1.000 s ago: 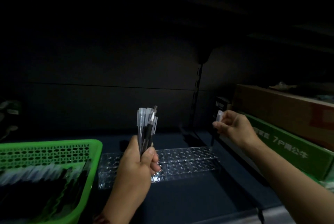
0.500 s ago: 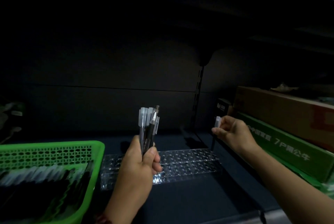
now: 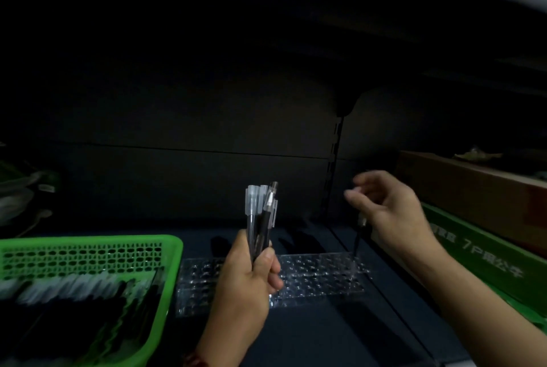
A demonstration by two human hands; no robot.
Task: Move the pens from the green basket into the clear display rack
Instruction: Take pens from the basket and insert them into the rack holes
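Right of rack (image 3: 325,275), green carton (image 3: 479,260), brown box (image 3: 473,189)

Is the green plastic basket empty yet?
Not empty. The green plastic basket holds a heap of black pens with clear caps.

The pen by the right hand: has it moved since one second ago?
Yes. The pen has gone down: its top stood well above the clear display rack, and now it sits lower, with its tip at the rack's far right corner.
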